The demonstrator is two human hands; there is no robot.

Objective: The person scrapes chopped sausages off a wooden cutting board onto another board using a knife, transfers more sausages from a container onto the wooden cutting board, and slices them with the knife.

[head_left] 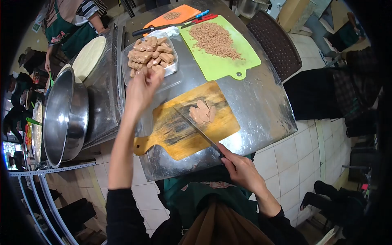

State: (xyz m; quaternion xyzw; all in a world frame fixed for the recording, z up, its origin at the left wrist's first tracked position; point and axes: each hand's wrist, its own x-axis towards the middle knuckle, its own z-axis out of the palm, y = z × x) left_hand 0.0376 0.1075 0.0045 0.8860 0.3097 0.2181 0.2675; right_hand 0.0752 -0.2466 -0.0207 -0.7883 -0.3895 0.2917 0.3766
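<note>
2 grips: left hand (141, 87) pinches sausage (157, 70); right hand (241, 167) clasps knife (196, 128).

1. There is a single view, from a camera worn on the person's head, looking forward and steeply down over their own chest and both arms.
2. It sits close above the steel bench (261, 106), with the wooden cutting board (171, 130) near the centre of the frame.
3. The wide fisheye lens bends the edges, taking in the tiled floor (294, 159) and dark rounded corners.
</note>
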